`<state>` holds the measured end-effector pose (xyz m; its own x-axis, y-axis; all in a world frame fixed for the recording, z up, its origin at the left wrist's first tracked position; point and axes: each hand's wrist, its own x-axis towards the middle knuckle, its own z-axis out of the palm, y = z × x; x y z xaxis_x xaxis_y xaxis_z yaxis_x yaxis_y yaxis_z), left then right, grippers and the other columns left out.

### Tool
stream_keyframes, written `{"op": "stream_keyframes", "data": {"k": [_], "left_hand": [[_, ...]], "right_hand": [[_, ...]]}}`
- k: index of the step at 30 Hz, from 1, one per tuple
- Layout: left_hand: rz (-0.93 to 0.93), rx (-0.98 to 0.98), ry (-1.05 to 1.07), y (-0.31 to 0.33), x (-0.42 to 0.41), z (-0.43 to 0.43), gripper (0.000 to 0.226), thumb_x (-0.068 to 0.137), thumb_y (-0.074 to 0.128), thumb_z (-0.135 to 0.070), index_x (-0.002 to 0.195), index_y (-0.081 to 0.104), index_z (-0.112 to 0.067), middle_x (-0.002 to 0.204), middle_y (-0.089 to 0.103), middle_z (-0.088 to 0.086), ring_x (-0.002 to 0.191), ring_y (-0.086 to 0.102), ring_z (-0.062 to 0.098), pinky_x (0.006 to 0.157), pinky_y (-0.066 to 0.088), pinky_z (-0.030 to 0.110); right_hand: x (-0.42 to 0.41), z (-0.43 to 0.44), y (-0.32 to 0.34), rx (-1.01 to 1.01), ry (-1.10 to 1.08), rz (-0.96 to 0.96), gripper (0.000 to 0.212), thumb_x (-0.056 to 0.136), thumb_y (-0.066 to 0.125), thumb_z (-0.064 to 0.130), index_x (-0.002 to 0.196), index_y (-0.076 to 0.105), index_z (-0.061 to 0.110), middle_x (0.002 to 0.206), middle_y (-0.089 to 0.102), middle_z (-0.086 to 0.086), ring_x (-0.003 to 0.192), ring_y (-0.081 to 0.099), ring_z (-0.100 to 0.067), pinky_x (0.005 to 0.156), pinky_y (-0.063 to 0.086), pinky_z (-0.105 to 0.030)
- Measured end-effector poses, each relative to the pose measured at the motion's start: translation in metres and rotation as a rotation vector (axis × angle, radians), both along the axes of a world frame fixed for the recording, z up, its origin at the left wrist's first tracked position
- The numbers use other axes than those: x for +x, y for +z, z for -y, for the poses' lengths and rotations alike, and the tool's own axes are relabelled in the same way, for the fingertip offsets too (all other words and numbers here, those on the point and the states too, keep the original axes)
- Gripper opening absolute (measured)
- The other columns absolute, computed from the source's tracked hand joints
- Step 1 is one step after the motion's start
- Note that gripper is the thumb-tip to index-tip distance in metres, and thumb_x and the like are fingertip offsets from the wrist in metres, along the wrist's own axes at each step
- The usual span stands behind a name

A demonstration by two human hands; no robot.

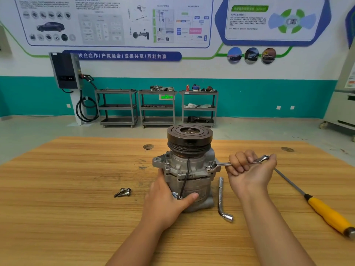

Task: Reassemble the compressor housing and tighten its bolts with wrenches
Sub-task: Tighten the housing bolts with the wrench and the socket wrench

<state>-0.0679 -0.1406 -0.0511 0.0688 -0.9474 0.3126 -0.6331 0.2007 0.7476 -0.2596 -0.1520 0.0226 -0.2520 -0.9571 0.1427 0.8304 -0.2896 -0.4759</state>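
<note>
I steady the compressor [189, 169] mid-worktop [76, 189] with left hand [169, 200] fingers wrapped round its base, right hand [249, 169] fingers gripping the wrench [221, 165] on a right-side bolt [209, 168]; uneven pull could slip it.

Single head-worn, wide-angle view. It faces forward and down across the bench [57, 189] at close range. Both forearms enter from 6 o'clock. The left hand [169, 198] and right hand [249, 169] reach the compressor [189, 169] near frame centre. The far wall [269, 96] spans 12 o'clock, well off, its lines bowed by the lens.
</note>
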Motion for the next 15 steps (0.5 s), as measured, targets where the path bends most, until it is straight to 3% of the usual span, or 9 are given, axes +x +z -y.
{"op": "stream_keyframes", "data": {"k": [9, 12, 15], "left_hand": [[0.058, -0.011, 0.028, 0.001, -0.001, 0.002, 0.116, 0.047, 0.059, -0.083, 0.143, 0.021, -0.03, 0.136, 0.047, -0.01, 0.127, 0.043, 0.017, 0.103, 0.039, 0.044], [0.074, -0.016, 0.027, 0.004, -0.001, -0.002, 0.116, 0.049, 0.061, -0.081, 0.144, 0.021, -0.028, 0.137, 0.046, -0.009, 0.128, 0.043, 0.017, 0.103, 0.038, 0.043], [0.077, -0.005, 0.015, 0.006, -0.003, -0.003, 0.117, 0.05, 0.062, -0.08, 0.144, 0.022, -0.024, 0.137, 0.046, -0.006, 0.128, 0.043, 0.019, 0.102, 0.039, 0.043]], "right_hand": [[0.035, -0.044, -0.016, -0.219, -0.326, 0.003, 0.069, 0.092, 0.01, 0.062, 0.049, 0.038, 0.016, 0.045, 0.029, -0.002, 0.046, 0.03, -0.016, 0.044, 0.019, -0.018], [0.058, -0.058, -0.024, -0.296, -0.475, -0.17, 0.063, 0.087, 0.022, 0.07, 0.052, 0.044, 0.022, 0.051, 0.038, -0.001, 0.052, 0.037, -0.017, 0.045, 0.026, -0.018], [0.076, -0.067, -0.035, -0.431, -0.586, -0.483, 0.056, 0.083, 0.032, 0.077, 0.063, 0.044, 0.027, 0.064, 0.043, -0.001, 0.06, 0.037, -0.018, 0.053, 0.029, -0.026]]}}
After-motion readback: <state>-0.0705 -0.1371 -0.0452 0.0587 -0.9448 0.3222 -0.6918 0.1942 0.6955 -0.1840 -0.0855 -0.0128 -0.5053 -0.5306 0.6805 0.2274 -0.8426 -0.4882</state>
